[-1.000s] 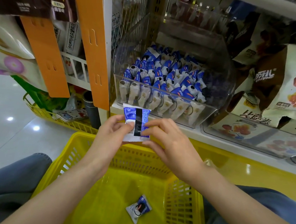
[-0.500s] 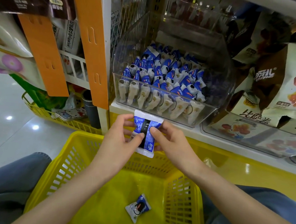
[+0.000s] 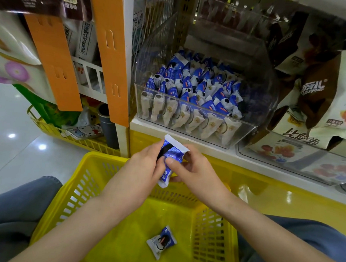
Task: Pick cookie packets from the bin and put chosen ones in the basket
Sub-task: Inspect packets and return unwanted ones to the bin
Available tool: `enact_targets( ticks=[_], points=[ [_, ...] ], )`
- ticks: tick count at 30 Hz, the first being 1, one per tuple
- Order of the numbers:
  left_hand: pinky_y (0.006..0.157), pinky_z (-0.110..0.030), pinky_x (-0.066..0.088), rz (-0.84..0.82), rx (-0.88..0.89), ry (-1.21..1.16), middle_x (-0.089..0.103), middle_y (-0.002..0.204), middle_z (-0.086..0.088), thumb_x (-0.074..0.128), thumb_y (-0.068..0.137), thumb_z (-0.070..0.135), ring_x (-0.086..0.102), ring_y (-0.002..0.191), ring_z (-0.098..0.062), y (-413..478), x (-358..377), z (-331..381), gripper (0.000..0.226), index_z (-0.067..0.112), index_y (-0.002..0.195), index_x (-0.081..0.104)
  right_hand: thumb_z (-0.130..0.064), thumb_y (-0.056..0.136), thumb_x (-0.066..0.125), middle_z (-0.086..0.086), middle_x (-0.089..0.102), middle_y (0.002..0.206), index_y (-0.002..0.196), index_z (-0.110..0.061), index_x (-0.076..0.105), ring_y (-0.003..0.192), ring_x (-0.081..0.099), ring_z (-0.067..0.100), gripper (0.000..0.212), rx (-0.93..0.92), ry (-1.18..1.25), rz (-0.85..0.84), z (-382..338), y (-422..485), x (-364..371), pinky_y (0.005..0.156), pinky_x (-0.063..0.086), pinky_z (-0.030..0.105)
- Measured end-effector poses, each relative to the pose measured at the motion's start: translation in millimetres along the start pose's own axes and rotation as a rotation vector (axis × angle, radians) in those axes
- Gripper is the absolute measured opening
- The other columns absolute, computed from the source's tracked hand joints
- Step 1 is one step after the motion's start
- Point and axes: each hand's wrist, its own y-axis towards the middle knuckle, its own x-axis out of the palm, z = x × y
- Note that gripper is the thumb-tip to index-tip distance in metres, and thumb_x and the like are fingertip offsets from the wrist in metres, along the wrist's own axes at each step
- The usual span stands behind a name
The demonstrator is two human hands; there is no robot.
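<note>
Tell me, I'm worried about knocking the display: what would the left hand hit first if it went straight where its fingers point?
Past the packet it grips, the left hand would likely meet the shelf edge under the bin; depth is unclear.

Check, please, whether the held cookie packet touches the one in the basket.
Apart: the head view shows bare basket floor between the held cookie packet and the lying packet.

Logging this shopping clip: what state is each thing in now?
bin: open-topped, well stocked with packets.
basket: nearly empty.
loose packet: sealed, lying on basket floor.
held packet: sealed, tilted, above basket's far rim.
left hand: grips held packet.
right hand: pinches held packet.
</note>
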Motion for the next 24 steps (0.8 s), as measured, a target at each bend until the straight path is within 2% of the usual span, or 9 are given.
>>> enact_targets(
  ticks=[3, 7, 12, 13, 15, 18, 21, 23, 24],
  points=[
    [0.079, -0.020, 0.040, 0.016, 0.029, 0.016, 0.047, 0.107, 0.007, 0.038, 0.097, 0.022, 0.052, 0.092, -0.007, 0.3, -1.5, 1.6, 0.038, 0.021, 0.134, 0.045, -0.012, 0.084, 0.064, 0.009, 0.065, 0.104, 0.097, -0.028, 0.051, 0.091, 0.067, 0.028, 0.024, 0.004, 0.040, -0.018, 0.1, 1.0, 2.5, 0.076, 0.056, 0.049],
    [0.072, -0.011, 0.038, 0.042, 0.000, -0.024, 0.047, 0.092, 0.008, 0.039, 0.096, 0.014, 0.051, 0.084, -0.001, 4.8, -2.1, 0.0, 0.034, 0.017, 0.126, 0.054, -0.009, 0.085, 0.063, 0.007, 0.066, 0.106, 0.097, -0.027, 0.050, 0.087, 0.068, 0.024, 0.025, -0.001, 0.035, -0.026, -0.6, 3.1, 2.4, 0.069, 0.058, 0.037],
    [0.076, 0.001, 0.035, 0.053, -0.110, -0.111, 0.061, 0.104, 0.005, 0.043, 0.094, 0.005, 0.054, 0.088, -0.004, 10.8, 0.8, 0.7, 0.033, 0.016, 0.119, 0.059, -0.013, 0.087, 0.061, 0.000, 0.063, 0.106, 0.102, -0.024, 0.049, 0.091, 0.066, 0.022, 0.022, -0.043, -0.013, -0.011, -0.5, 2.3, -0.4, 0.064, 0.057, 0.028],
    [0.079, -0.003, 0.039, 0.045, -0.170, -0.205, 0.063, 0.104, 0.006, 0.043, 0.094, 0.004, 0.057, 0.090, -0.007, 12.0, 0.6, 1.2, 0.030, 0.020, 0.115, 0.059, -0.014, 0.089, 0.059, -0.004, 0.062, 0.106, 0.104, -0.026, 0.048, 0.091, 0.065, 0.020, 0.021, -0.064, -0.017, -0.022, -1.3, 1.6, -1.4, 0.065, 0.057, 0.027],
    [0.082, -0.022, 0.050, 0.035, -0.330, -0.494, 0.067, 0.090, 0.006, 0.040, 0.096, 0.006, 0.062, 0.083, -0.009, 16.3, -1.8, 4.8, 0.026, 0.025, 0.098, 0.056, -0.014, 0.094, 0.050, -0.005, 0.059, 0.113, 0.112, -0.031, 0.047, 0.095, 0.063, 0.018, 0.025, -0.105, -0.029, -0.069, -2.9, -0.2, -3.7, 0.070, 0.056, 0.024],
    [0.068, -0.031, 0.053, 0.031, -0.575, -0.869, 0.065, 0.078, 0.001, 0.035, 0.098, 0.012, 0.063, 0.068, -0.009, 23.0, -2.3, 10.1, 0.026, 0.021, 0.087, 0.057, -0.012, 0.095, 0.048, -0.003, 0.051, 0.127, 0.123, -0.036, 0.043, 0.099, 0.058, 0.014, 0.038, -0.166, -0.184, -0.072, -3.6, -1.7, -8.4, 0.084, 0.053, 0.028],
    [0.074, -0.033, 0.054, -0.089, -0.610, -1.112, 0.068, 0.095, -0.005, 0.046, 0.092, 0.029, 0.068, 0.083, -0.014, 21.3, 0.4, 14.4, 0.019, 0.019, 0.100, 0.060, -0.012, 0.090, 0.056, -0.008, 0.053, 0.125, 0.124, -0.035, 0.043, 0.095, 0.059, 0.007, 0.043, -0.149, -0.182, -0.026, -3.6, -1.5, -10.9, 0.082, 0.053, 0.027],
    [0.086, -0.033, 0.049, -0.179, -0.521, -1.004, 0.069, 0.108, 0.000, 0.062, 0.082, 0.034, 0.065, 0.102, -0.015, 14.9, 2.6, 14.8, 0.028, 0.028, 0.109, 0.061, -0.013, 0.086, 0.062, -0.010, 0.055, 0.120, 0.126, -0.032, 0.041, 0.092, 0.062, 0.010, 0.049, -0.093, -0.106, -0.010, -2.8, -0.5, -10.0, 0.080, 0.055, 0.031],
    [0.087, -0.027, 0.046, -0.191, -0.484, -0.884, 0.068, 0.110, 0.005, 0.064, 0.081, 0.034, 0.062, 0.106, -0.010, 12.5, 2.1, 14.9, 0.025, 0.035, 0.107, 0.061, -0.013, 0.084, 0.065, -0.009, 0.056, 0.117, 0.125, -0.030, 0.040, 0.090, 0.063, 0.012, 0.051, -0.062, -0.065, -0.005, -2.4, 0.3, -9.2, 0.079, 0.056, 0.033]
  ],
)
